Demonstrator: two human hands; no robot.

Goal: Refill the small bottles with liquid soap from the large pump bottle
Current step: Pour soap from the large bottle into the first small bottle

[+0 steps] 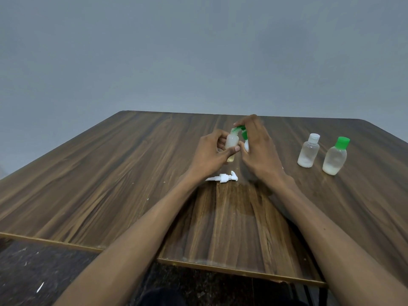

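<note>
From my head camera, my left hand (209, 153) grips a small frosted bottle (231, 143) upright above the wooden table (110, 173), thumb across its front. My right hand (257, 149) pinches its green cap (238, 129) at the neck. The detached white pump head (225, 178) lies just below, and two capped small bottles (308, 153) (335, 159) stand to the right.

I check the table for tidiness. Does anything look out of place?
Yes. A white plastic pump head lies on its side on the brown wooden table, detached from any bottle, just below the left hand.
</note>
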